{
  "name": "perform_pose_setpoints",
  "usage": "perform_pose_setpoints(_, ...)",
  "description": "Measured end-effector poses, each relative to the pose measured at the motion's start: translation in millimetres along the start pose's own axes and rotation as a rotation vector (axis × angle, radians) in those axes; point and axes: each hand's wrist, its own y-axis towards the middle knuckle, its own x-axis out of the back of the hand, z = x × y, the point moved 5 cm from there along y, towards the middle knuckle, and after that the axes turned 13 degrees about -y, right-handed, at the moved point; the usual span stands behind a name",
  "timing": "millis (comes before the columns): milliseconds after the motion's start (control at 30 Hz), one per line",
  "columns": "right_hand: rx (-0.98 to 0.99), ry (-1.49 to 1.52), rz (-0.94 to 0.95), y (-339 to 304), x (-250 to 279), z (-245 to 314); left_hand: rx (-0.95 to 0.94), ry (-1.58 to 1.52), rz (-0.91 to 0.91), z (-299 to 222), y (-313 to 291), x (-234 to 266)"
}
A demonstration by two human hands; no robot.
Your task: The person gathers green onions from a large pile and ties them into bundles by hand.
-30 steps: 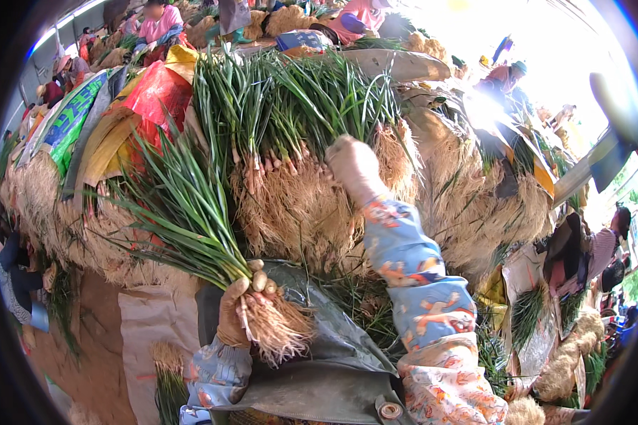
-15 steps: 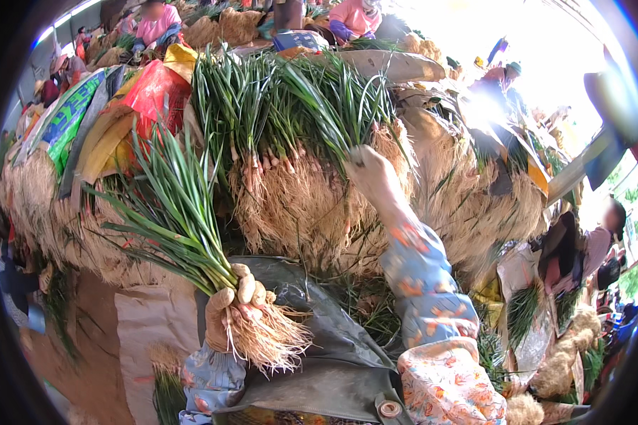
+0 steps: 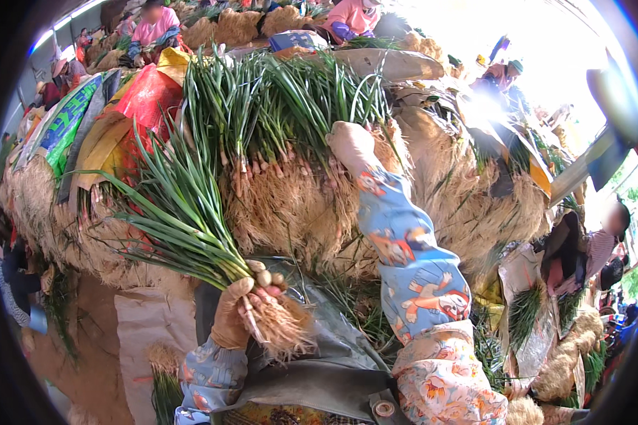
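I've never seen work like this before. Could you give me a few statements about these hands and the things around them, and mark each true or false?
1. The left hand is empty. False: it grips a bunch of leafy green plants.
2. The pale roots of that bunch stick out below the fingers. True.
3. The right hand is at a row of similar plants. True.
4. The right sleeve is plain black. False: it is patterned, light blue near the hand.
5. A red sheet lies to the left of that row. True.
6. Nobody else is in view. False: for one, a person in pink is near the top left.
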Motion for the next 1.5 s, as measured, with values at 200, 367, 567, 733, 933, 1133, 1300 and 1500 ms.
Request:
perform_pose_setpoints(200, 0.135, 0.62, 0.155, -137, -13, 69, 0.0, 0.261, -0.147, 7, 11, 13)
perform_pose_setpoints(367, 0.098, 0.686, -0.087, -184, 0, 102, 0.09, 0.242, -0.163, 14, 18, 43)
perform_pose_setpoints(567, -0.156, 1.009, 0.522, -177, -87, 47, 0.09, -0.26, 0.293, 4, -5, -4)
perform_pose_setpoints(733, 0.305, 1.017, 0.853, -208, -49, 96, 0.071, -0.418, 0.286, 0, -7, 18)
perform_pose_setpoints(933, 0.211, 2.002, 1.068, -190, -12, 162, 0.07, -0.365, 0.181, 2, -12, 19)
perform_pose_setpoints(1133, 0.049, 0.922, 0.023, -184, -70, 112, 0.019, -0.327, 0.211, 2, -13, 22)
perform_pose_setpoints(1300, 0.339, 0.53, 0.672, -164, -42, 75, -0.1, -0.254, 0.266, -25, -23, -17)
perform_pose_setpoints(1500, 0.123, 0.096, -0.069, -34, 23, 105, -0.01, -0.297, 0.183, -14, -4, 17)
